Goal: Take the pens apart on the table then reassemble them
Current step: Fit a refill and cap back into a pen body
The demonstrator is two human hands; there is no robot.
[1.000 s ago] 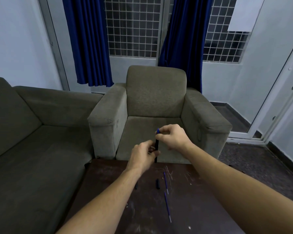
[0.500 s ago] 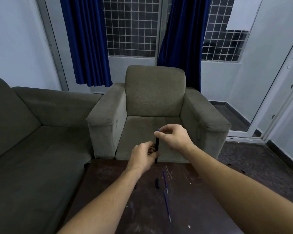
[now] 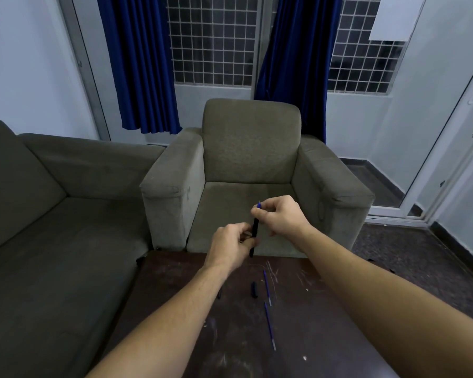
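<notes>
Hardly anything has shifted since the earlier frame: the pen barrel [image 3: 254,233] stands almost upright above the far edge of the table [image 3: 298,309]. The left hand [image 3: 230,246] grips its lower half with curled fingers. The right hand [image 3: 283,216], just above, pinches the blue refill [image 3: 259,205] that sticks out on top, so I judge the pull should follow this axis.

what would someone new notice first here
Both hands hold a black pen nearly upright at centre: the left hand grips its lower part, the right hand pinches its blue top end. Below them, two blue refills and a short black piece lie on the dark table, with a grey armchair behind.
</notes>
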